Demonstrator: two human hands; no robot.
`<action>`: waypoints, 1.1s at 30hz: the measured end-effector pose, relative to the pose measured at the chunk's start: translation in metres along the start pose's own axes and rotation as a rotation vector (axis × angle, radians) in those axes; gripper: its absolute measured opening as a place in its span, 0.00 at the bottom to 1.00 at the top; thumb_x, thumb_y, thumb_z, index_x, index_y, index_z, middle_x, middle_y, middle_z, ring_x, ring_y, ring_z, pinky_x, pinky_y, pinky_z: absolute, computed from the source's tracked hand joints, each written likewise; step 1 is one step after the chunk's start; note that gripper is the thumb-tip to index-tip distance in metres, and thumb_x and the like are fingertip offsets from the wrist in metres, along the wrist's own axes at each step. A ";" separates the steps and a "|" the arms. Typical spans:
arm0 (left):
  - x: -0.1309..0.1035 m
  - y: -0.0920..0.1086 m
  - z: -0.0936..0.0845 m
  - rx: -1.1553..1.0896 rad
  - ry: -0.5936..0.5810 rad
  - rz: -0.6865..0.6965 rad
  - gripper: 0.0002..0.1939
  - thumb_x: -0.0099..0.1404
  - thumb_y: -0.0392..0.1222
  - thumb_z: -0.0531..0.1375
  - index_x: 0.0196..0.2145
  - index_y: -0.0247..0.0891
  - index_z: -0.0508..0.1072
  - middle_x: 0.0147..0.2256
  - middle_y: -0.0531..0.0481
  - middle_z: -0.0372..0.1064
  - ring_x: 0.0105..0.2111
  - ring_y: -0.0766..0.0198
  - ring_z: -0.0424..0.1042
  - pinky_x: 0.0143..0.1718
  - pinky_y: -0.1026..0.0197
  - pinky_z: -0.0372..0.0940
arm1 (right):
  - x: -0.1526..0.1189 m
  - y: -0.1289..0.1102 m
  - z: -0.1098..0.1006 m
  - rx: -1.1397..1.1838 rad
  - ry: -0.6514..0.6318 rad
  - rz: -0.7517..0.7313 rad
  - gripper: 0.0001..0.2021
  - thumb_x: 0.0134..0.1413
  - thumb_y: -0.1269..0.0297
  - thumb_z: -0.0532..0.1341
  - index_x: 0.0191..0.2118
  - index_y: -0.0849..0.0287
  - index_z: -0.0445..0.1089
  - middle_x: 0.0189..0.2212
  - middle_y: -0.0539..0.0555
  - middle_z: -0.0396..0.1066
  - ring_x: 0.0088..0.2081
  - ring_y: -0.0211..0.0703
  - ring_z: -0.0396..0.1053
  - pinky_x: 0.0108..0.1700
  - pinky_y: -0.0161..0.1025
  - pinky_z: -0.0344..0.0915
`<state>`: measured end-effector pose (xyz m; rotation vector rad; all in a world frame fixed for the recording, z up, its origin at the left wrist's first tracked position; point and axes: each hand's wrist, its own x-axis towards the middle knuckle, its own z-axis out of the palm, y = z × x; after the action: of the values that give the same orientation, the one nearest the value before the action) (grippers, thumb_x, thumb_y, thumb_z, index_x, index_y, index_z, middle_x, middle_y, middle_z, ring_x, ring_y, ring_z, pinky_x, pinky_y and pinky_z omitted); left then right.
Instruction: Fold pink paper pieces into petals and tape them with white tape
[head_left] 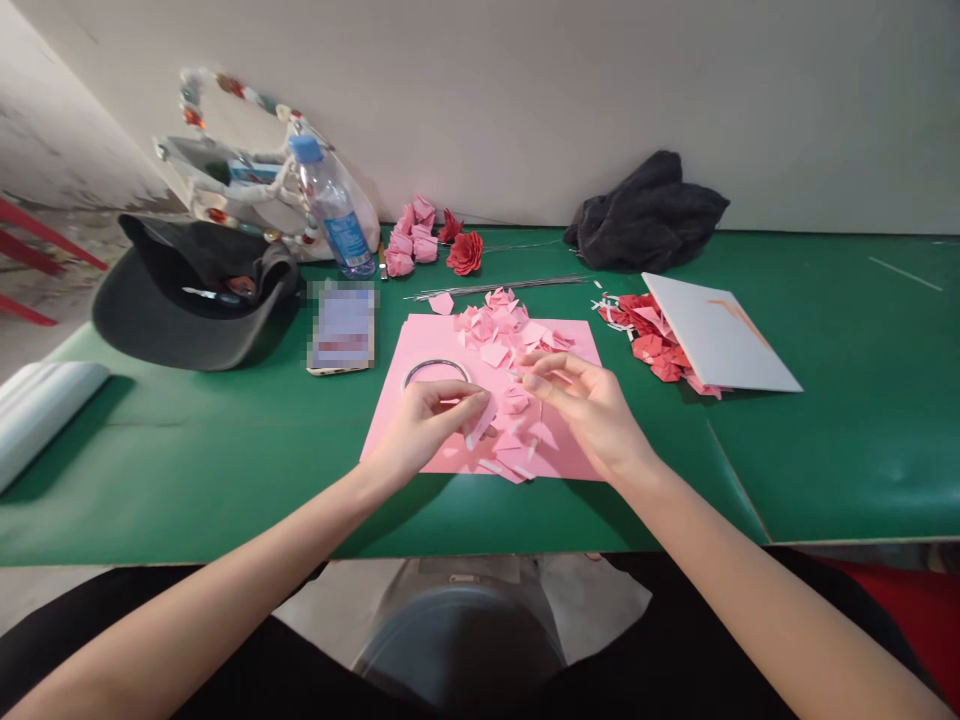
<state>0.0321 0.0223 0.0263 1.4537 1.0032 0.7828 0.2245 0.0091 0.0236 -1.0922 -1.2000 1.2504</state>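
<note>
My left hand point(420, 425) pinches a pink paper petal point(480, 425) with a whitish strip along its edge. My right hand point(589, 405) is a little to the right, its thumb and fingertips together. A tiny whitish bit shows at those fingertips, too small to name. Beneath both hands lie sheets of pink paper point(397, 345) strewn with loose pink paper petals point(495, 325). Several petals near the front edge carry white strips. A roll of tape point(436, 363) lies flat behind my left hand, partly covered by it.
Behind are pink paper roses point(412, 240), red paper roses point(465, 253) and thin wires point(502, 289). Left are a phone point(342, 328), cap point(202, 290), water bottle point(337, 220) and bag point(352, 195). Right, a white board point(720, 335) leans over red petals point(660, 350), near black cloth point(645, 215).
</note>
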 end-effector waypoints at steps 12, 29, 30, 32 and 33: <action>-0.006 0.006 0.005 0.167 -0.048 0.057 0.14 0.66 0.45 0.56 0.30 0.33 0.76 0.24 0.50 0.71 0.26 0.65 0.68 0.30 0.63 0.62 | -0.001 0.004 -0.005 0.072 -0.110 0.256 0.09 0.42 0.62 0.71 0.31 0.60 0.75 0.30 0.52 0.74 0.36 0.40 0.72 0.43 0.40 0.67; -0.004 0.001 0.004 0.165 -0.098 -0.003 0.14 0.65 0.47 0.56 0.34 0.34 0.76 0.26 0.49 0.72 0.25 0.64 0.69 0.29 0.63 0.64 | -0.002 0.007 -0.008 -0.063 -0.119 0.221 0.11 0.44 0.59 0.69 0.32 0.60 0.74 0.30 0.53 0.75 0.34 0.40 0.73 0.39 0.39 0.68; -0.004 0.001 0.004 0.160 -0.100 -0.003 0.14 0.65 0.47 0.56 0.33 0.35 0.76 0.26 0.49 0.72 0.26 0.64 0.70 0.29 0.63 0.64 | -0.002 0.007 -0.008 -0.066 -0.115 0.221 0.11 0.44 0.58 0.69 0.31 0.61 0.74 0.30 0.53 0.75 0.33 0.40 0.73 0.39 0.40 0.68; -0.004 0.001 0.004 0.130 -0.110 -0.012 0.14 0.65 0.47 0.57 0.33 0.34 0.76 0.27 0.48 0.73 0.26 0.64 0.71 0.29 0.63 0.65 | -0.001 0.007 -0.007 -0.071 -0.100 0.217 0.11 0.43 0.59 0.69 0.31 0.61 0.74 0.29 0.53 0.75 0.32 0.40 0.73 0.39 0.40 0.68; -0.004 0.002 0.005 0.105 -0.118 -0.020 0.13 0.65 0.47 0.57 0.33 0.34 0.75 0.28 0.48 0.73 0.27 0.64 0.71 0.30 0.63 0.66 | -0.001 0.007 -0.006 -0.071 -0.089 0.211 0.11 0.43 0.59 0.69 0.30 0.61 0.73 0.29 0.53 0.75 0.32 0.40 0.73 0.39 0.40 0.69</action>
<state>0.0352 0.0169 0.0280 1.5584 0.9797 0.6303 0.2297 0.0084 0.0158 -1.2523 -1.2277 1.4389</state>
